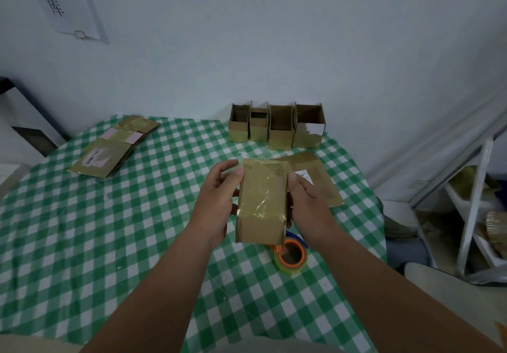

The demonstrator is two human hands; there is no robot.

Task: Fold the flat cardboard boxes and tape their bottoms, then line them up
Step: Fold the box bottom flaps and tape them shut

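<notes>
Both hands, left hand [216, 202] and right hand [307, 202], grip taped box [262, 202] mid-frame (fingers probably curled behind); 4 boxes [277, 126] above.

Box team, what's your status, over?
Both hands, left hand and right hand, grip taped box. Four boxes lined up. Nothing blocking.

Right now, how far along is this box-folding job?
Done: four folded boxes stand lined up by the wall. In hand: the left hand and right hand hold a fifth box, its taped bottom facing up, above the tape roll. Left: a flat stack at the far left and one flat piece behind the hands.
</notes>
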